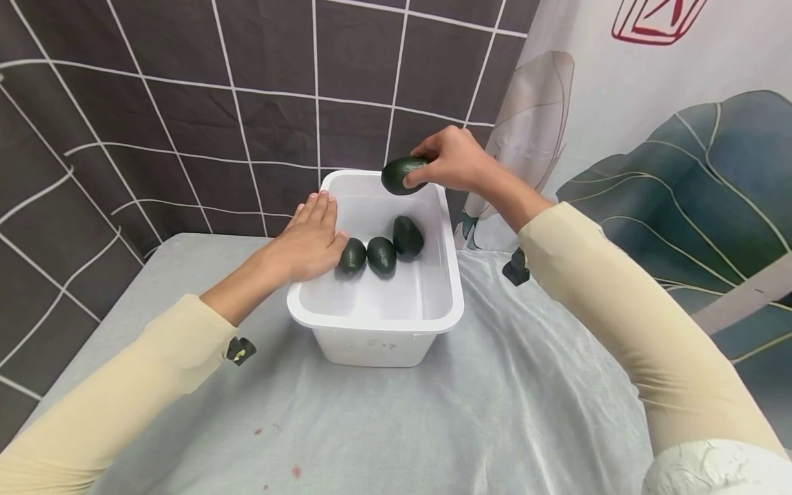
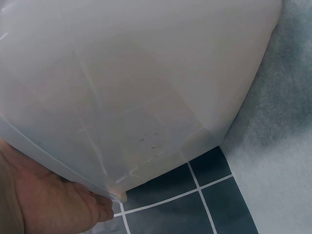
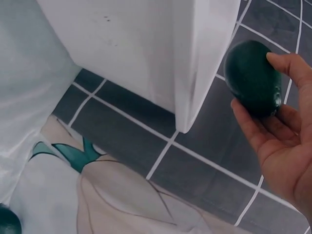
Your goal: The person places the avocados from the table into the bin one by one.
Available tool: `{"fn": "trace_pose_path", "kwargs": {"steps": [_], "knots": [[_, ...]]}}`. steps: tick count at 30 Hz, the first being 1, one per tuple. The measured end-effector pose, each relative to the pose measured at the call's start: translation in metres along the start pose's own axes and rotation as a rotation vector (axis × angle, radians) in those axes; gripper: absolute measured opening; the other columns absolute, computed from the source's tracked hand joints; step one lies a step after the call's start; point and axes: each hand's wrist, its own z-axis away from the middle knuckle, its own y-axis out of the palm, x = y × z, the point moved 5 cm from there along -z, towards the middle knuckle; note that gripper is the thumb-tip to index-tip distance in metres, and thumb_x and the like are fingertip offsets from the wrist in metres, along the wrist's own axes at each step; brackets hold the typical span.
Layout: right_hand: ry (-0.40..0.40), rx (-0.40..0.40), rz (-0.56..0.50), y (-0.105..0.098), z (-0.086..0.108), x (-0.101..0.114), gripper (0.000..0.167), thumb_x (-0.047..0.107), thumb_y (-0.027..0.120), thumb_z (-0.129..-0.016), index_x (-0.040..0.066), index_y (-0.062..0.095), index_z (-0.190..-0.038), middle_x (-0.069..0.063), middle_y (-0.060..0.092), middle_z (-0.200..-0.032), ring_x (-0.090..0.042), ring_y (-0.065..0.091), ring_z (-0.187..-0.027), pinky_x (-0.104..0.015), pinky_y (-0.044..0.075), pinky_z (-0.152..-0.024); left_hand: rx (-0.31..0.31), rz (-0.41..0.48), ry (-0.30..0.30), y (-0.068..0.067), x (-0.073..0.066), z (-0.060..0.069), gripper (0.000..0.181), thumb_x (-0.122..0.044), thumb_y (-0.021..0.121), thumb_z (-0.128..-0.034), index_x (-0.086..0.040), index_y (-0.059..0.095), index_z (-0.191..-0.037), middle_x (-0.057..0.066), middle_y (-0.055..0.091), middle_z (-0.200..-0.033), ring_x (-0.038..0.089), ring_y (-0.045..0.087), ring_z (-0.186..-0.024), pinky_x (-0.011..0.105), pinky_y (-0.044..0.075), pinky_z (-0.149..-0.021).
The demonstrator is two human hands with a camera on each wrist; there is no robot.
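Head view: white tub (image 1: 377, 324) on the grey cloth (image 1: 526, 385), its far end near the dark grid curtain (image 1: 272, 124). My left hand (image 1: 309, 240) lies over the tub's left rim, fingers straight and side by side, thumb apart from them and just beside the leftmost avocado inside; whether it touches, I cannot tell. My right hand (image 1: 454, 161) pinches an avocado (image 1: 399, 175) between thumb and fingers, above the tub's far right corner. Three more inside, on the bottom: left one (image 1: 350, 258), middle one (image 1: 381, 257), right one (image 1: 408, 237), the last a little farther back. Leaf-print curtain (image 1: 656, 206) off to the right; cream sleeves (image 1: 594, 289) on both arms. Left wrist view: the tub's pale wall fills most of it, small dark marks low down; my left hand shows at lower left, against the tub's edge. Right wrist view: avocado clear of the tub wall, thumb on one side, fingertips on the other. A dark green rounded thing (image 3: 7, 222), cut off by the lower left corner.
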Motion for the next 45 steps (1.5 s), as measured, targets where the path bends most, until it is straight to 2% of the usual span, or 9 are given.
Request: {"fn": "trace_pose_path", "kwargs": {"steps": [5, 10, 15, 19, 22, 26, 30, 39, 45], "knots": [[0.001, 0.043, 0.013, 0.004, -0.007, 0.01, 0.057, 0.035, 0.086, -0.091, 0.006, 0.08, -0.14, -0.012, 0.085, -0.128, -0.022, 0.07, -0.107, -0.029, 0.052, -0.089, 0.002, -0.002, 0.002, 0.0, -0.001, 0.0, 0.08, -0.037, 0.029, -0.1182, 0.012, 0.002, -0.176, 0.031, -0.008, -0.188, 0.048, -0.009, -0.177, 0.059, -0.003, -0.146], [0.002, 0.068, 0.03, 0.01, -0.016, 0.018, 0.053, 0.035, 0.086, -0.091, 0.007, 0.082, -0.136, -0.011, 0.085, -0.126, -0.022, 0.068, -0.106, -0.03, 0.053, -0.088, -0.002, -0.007, 0.002, 0.0, -0.001, 0.0, 0.08, -0.036, 0.029, -0.1183, 0.012, 0.002, -0.176, 0.031, -0.008, -0.188, 0.048, -0.008, -0.177, 0.059, -0.002, -0.146], [-0.006, 0.049, 0.037, 0.017, -0.021, 0.022, 0.049, 0.032, 0.086, -0.091, 0.006, 0.082, -0.134, -0.013, 0.084, -0.124, -0.022, 0.067, -0.105, -0.031, 0.054, -0.088, -0.002, -0.001, 0.003, 0.0, -0.003, -0.001, 0.08, -0.037, 0.028, -0.1181, 0.012, 0.002, -0.176, 0.031, -0.008, -0.188, 0.048, -0.009, -0.178, 0.058, -0.003, -0.146], [-0.03, 0.014, 0.035, 0.02, -0.023, 0.024, 0.054, 0.025, 0.085, -0.094, 0.003, 0.078, -0.142, -0.016, 0.083, -0.131, -0.025, 0.072, -0.113, -0.037, 0.059, -0.101, -0.005, -0.002, 0.007, -0.001, -0.005, -0.002, 0.08, -0.037, 0.028, -0.1179, 0.011, 0.002, -0.176, 0.031, -0.008, -0.188, 0.047, -0.009, -0.178, 0.058, -0.003, -0.146], [-0.034, -0.003, 0.024, 0.02, -0.023, 0.024, 0.059, 0.024, 0.085, -0.094, 0.001, 0.074, -0.148, -0.017, 0.08, -0.141, -0.026, 0.075, -0.127, -0.04, 0.059, -0.115, -0.004, -0.006, 0.006, -0.002, -0.006, -0.002, 0.08, -0.037, 0.028, -0.118, 0.011, 0.002, -0.176, 0.031, -0.008, -0.188, 0.047, -0.009, -0.178, 0.058, -0.003, -0.146], [-0.008, 0.001, 0.013, 0.018, -0.021, 0.02, 0.06, 0.026, 0.085, -0.094, 0.002, 0.074, -0.148, -0.016, 0.077, -0.147, -0.026, 0.074, -0.139, -0.042, 0.057, -0.122, -0.001, -0.01, 0.006, -0.003, -0.006, -0.003, 0.08, -0.037, 0.028, -0.1184, 0.011, 0.002, -0.176, 0.03, -0.009, -0.188, 0.047, -0.01, -0.178, 0.057, -0.004, -0.146], [0.028, 0.028, 0.014, 0.018, -0.017, 0.013, 0.059, 0.029, 0.083, -0.096, 0.003, 0.073, -0.149, -0.015, 0.076, -0.149, -0.026, 0.073, -0.141, -0.043, 0.056, -0.123, -0.002, -0.01, 0.01, -0.003, -0.005, -0.003, 0.079, -0.037, 0.028, -0.1186, 0.011, 0.002, -0.176, 0.03, -0.009, -0.188, 0.047, -0.01, -0.178, 0.058, -0.004, -0.146], [0.026, 0.015, -0.002, 0.02, -0.008, -0.004, 0.057, 0.031, 0.083, -0.097, 0.003, 0.075, -0.146, -0.017, 0.079, -0.143, -0.03, 0.075, -0.137, -0.045, 0.055, -0.124, -0.002, -0.002, 0.009, -0.001, -0.003, -0.002, 0.08, -0.037, 0.028, -0.1185, 0.011, 0.001, -0.176, 0.031, -0.009, -0.188, 0.048, -0.01, -0.177, 0.058, -0.004, -0.146], [0.027, -0.034, -0.078, 0.022, 0.001, -0.012, 0.056, 0.032, 0.085, -0.097, 0.004, 0.077, -0.144, -0.017, 0.079, -0.143, -0.031, 0.077, -0.135, -0.046, 0.059, -0.118, -0.003, -0.001, 0.005, -0.001, 0.0, -0.001, 0.079, -0.037, 0.028, -0.1187, 0.011, 0.002, -0.176, 0.031, -0.008, -0.188, 0.048, -0.009, -0.177, 0.059, -0.003, -0.146]]}}
